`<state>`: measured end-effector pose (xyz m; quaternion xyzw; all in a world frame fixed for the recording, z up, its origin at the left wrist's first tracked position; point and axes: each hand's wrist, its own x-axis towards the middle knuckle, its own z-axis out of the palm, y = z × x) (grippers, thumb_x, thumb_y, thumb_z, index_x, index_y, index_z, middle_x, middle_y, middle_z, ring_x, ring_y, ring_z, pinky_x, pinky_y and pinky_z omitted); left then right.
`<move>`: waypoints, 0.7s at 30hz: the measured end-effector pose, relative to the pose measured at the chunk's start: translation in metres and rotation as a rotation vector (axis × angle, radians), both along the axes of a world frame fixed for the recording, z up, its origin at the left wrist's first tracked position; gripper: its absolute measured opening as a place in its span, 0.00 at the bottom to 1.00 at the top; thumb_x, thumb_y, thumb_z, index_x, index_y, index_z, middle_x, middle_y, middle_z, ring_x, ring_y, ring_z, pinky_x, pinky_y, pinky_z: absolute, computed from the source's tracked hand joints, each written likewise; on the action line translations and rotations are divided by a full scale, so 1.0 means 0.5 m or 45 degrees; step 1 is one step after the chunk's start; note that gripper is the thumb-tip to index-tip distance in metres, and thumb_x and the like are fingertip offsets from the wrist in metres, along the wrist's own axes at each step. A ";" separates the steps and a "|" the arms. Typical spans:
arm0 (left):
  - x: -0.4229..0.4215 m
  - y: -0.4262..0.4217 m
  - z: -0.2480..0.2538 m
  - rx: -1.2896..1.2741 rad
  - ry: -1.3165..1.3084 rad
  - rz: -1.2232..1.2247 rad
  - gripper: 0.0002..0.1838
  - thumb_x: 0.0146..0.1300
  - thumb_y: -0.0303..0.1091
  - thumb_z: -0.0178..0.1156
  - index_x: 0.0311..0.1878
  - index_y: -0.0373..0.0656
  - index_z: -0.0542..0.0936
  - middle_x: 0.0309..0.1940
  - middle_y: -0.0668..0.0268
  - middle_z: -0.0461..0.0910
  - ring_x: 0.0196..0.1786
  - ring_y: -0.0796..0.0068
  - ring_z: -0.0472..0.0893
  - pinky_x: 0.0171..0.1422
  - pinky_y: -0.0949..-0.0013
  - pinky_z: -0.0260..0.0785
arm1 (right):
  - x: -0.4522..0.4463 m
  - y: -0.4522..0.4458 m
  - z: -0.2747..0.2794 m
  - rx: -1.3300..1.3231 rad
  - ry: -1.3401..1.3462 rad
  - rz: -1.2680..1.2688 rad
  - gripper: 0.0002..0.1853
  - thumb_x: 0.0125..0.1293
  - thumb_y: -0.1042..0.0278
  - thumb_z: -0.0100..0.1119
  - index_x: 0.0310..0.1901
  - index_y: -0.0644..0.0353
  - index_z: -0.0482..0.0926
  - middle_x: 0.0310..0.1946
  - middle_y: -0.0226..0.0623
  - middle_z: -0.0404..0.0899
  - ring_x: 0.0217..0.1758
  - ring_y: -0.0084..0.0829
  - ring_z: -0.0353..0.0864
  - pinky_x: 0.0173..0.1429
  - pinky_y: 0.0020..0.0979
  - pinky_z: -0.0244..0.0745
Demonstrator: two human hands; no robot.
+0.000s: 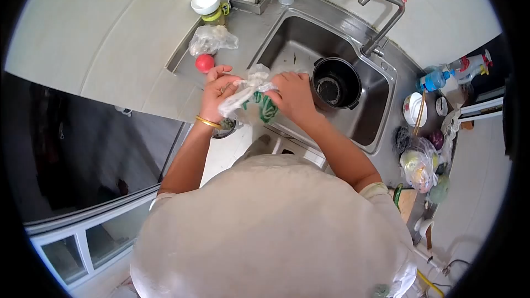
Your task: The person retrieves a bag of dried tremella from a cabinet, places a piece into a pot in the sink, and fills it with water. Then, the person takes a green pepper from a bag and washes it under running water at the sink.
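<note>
Fingers of the left hand [214,95] are pinching the loose end of the plastic bag [258,84], and those of the right hand [295,96] are closing on its opposite side; some fingertips are hidden, so exact contact points are not readable. The bag is hanging between the hands, in front of the torso and centre-left in the frame, its green print showing below the gathered part.

Technique: both hands should be working at matching height, with thumbs pressing against the film and wrists staying loose. Even, gradual tension is suiting thin plastic; a sharp pull is risking a tear. The lower part should be hanging freely, without twisting.

Clearance: the red object [205,63] is sitting just beyond the left fingers on the tabletop [243,25], beside a second bag [212,41]. The black pot [335,85] is standing in the sink [295,33], near the right hand, so wide elbow swings are risking a knock.
</note>
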<state>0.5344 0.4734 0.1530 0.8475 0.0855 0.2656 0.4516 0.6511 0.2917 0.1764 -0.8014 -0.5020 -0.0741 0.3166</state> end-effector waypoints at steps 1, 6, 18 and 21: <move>0.000 0.010 -0.015 -0.032 0.005 -0.023 0.07 0.56 0.25 0.57 0.39 0.40 0.80 0.48 0.61 0.67 0.49 0.69 0.71 0.55 0.70 0.62 | -0.001 -0.004 -0.008 -0.077 0.009 -0.002 0.09 0.50 0.63 0.61 0.31 0.56 0.75 0.29 0.34 0.74 0.37 0.37 0.72 0.43 0.35 0.59; 0.005 0.055 -0.014 -0.584 0.041 -0.167 0.10 0.54 0.25 0.57 0.41 0.39 0.80 0.42 0.61 0.75 0.45 0.71 0.74 0.52 0.72 0.64 | -0.002 0.005 -0.017 -0.115 -0.040 0.023 0.06 0.51 0.64 0.60 0.29 0.53 0.74 0.26 0.31 0.73 0.34 0.33 0.72 0.43 0.36 0.59; 0.069 0.027 0.015 -0.137 0.526 -0.623 0.16 0.48 0.26 0.63 0.43 0.37 0.78 0.42 0.57 0.77 0.44 0.65 0.77 0.51 0.71 0.67 | -0.020 0.030 -0.024 -0.140 -0.189 0.035 0.08 0.51 0.63 0.59 0.33 0.53 0.77 0.27 0.30 0.73 0.36 0.32 0.73 0.45 0.34 0.62; 0.069 0.022 -0.007 -0.149 0.548 -0.601 0.15 0.49 0.26 0.61 0.43 0.37 0.78 0.42 0.58 0.77 0.44 0.66 0.77 0.51 0.71 0.67 | -0.016 0.018 -0.049 -0.342 -0.192 0.043 0.07 0.50 0.63 0.59 0.30 0.54 0.76 0.28 0.31 0.73 0.38 0.32 0.72 0.43 0.34 0.63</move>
